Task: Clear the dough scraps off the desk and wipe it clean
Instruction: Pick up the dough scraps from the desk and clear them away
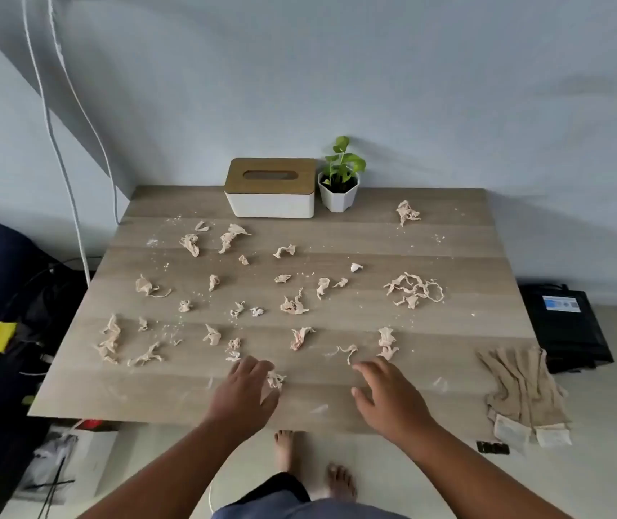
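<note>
Nearest the camera, two bare forearms are stretched forward over the near edge of the wooden desk (336, 234). The left hand (243, 395) is held palm down with fingers loosely spread and bent at the tips, next to a small dough scrap (275, 379) at its fingertips; whether that scrap is actually touched cannot be told. The right hand (389, 397) is likewise held palm down, fingers spread and relaxed, nothing being held, just short of a thin curled scrap (348, 352). The dough scraps (293, 305) are scattered across most of the desk, from the near edge to the far right, with a tangle of strips (415, 290) at the right and flour smears around them. A crumpled beige cloth (524, 391) is draped over the near right corner, partly hanging off the edge. At the far edge a tissue box (270, 189) with a wooden lid is set just beside a small potted plant (340, 181). Bare feet (340, 481) are seen below the desk, partly cut off by clothing. Dark clutter at the left is hard to make out.
</note>
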A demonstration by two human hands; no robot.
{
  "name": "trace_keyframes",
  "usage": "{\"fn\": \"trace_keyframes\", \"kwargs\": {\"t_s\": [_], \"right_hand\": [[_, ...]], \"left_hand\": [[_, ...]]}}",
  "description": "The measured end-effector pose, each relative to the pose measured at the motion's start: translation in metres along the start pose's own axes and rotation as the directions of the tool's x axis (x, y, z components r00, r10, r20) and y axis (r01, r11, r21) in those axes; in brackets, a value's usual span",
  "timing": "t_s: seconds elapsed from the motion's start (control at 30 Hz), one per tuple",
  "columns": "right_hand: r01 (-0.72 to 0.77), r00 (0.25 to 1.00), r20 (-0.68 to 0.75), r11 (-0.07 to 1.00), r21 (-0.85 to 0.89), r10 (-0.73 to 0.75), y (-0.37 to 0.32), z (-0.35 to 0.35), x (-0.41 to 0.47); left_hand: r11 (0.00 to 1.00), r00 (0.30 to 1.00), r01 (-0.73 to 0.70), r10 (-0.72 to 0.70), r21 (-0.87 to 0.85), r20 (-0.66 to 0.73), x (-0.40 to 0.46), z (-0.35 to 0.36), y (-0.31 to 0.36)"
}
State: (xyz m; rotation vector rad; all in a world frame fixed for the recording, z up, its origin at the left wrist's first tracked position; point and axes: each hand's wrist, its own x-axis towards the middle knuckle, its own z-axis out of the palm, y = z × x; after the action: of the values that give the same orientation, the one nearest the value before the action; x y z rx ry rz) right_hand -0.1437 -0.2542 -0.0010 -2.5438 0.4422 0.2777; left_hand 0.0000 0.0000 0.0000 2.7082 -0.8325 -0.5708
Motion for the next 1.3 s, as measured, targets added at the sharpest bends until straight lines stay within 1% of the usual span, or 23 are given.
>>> {"fn": "trace_keyframes", "kwargs": {"t_s": [0.07,0.23,0.33,0.43,0.53,0.63,0.7,0.77,0.83,0.9,1.03,1.13,1.23,1.3], "right_hand": [[-0.008,1.000,-0.006,1.000,0.002,0.008,-0.003,0.000,0.013],[-0.060,0.998,-0.001,0.997,-0.050,0.060,-0.004,0.006,0.038],[-0.073,0.997,0.008,0.995,-0.071,0.073,-0.004,0.010,0.048],[-0.074,0.997,0.012,0.994,-0.080,0.075,-0.006,0.015,0.055],[-0.061,0.998,0.000,0.996,-0.070,0.061,-0.008,0.019,0.058],[-0.080,0.997,0.001,0.994,-0.068,0.080,-0.007,0.023,0.060],[-0.082,0.996,0.024,0.992,-0.093,0.084,-0.006,0.026,0.060],[-0.074,0.996,0.041,0.991,-0.109,0.079,-0.007,0.027,0.060],[-0.072,0.996,0.050,0.992,-0.107,0.078,-0.008,0.028,0.059],[-0.078,0.996,0.039,0.992,-0.094,0.082,-0.009,0.028,0.059],[-0.090,0.996,0.011,0.994,-0.055,0.091,-0.013,0.029,0.053],[-0.104,0.994,-0.019,0.994,0.018,0.104,-0.015,0.028,0.047],[-0.134,0.991,-0.012,0.987,0.085,0.136,-0.015,0.029,0.039],[-0.141,0.990,-0.001,0.985,0.101,0.142,-0.015,0.030,0.031]], "left_hand": [[1.000,1.000,-0.001,0.001,-0.019,-0.003,0.011,-0.001,-0.003],[0.999,0.998,0.047,-0.047,0.022,0.037,0.029,0.003,-0.009],[0.999,0.999,0.036,-0.036,0.038,0.024,0.029,0.006,-0.011],[0.997,0.999,0.000,-0.004,0.077,0.054,0.028,0.010,-0.014],[1.000,0.998,-0.024,0.023,0.011,0.058,0.026,0.012,-0.016],[1.000,0.998,-0.031,0.031,-0.002,0.060,0.027,0.012,-0.015],[1.000,0.995,-0.031,0.031,-0.006,0.095,0.028,0.013,-0.014],[1.000,0.988,-0.022,0.018,0.022,0.150,0.029,0.012,-0.012],[0.999,0.984,-0.017,0.008,0.047,0.177,0.030,0.011,-0.010],[0.999,0.985,-0.016,0.008,0.043,0.175,0.031,0.011,-0.008],[0.999,0.990,-0.010,0.014,-0.032,0.140,0.027,0.011,-0.008],[0.996,0.993,0.002,0.008,-0.085,0.119,0.024,0.011,-0.010],[0.995,0.995,0.018,-0.007,-0.103,0.104,0.024,0.011,-0.011],[0.993,0.996,-0.008,0.019,-0.122,0.092,0.024,0.010,-0.010]]}}
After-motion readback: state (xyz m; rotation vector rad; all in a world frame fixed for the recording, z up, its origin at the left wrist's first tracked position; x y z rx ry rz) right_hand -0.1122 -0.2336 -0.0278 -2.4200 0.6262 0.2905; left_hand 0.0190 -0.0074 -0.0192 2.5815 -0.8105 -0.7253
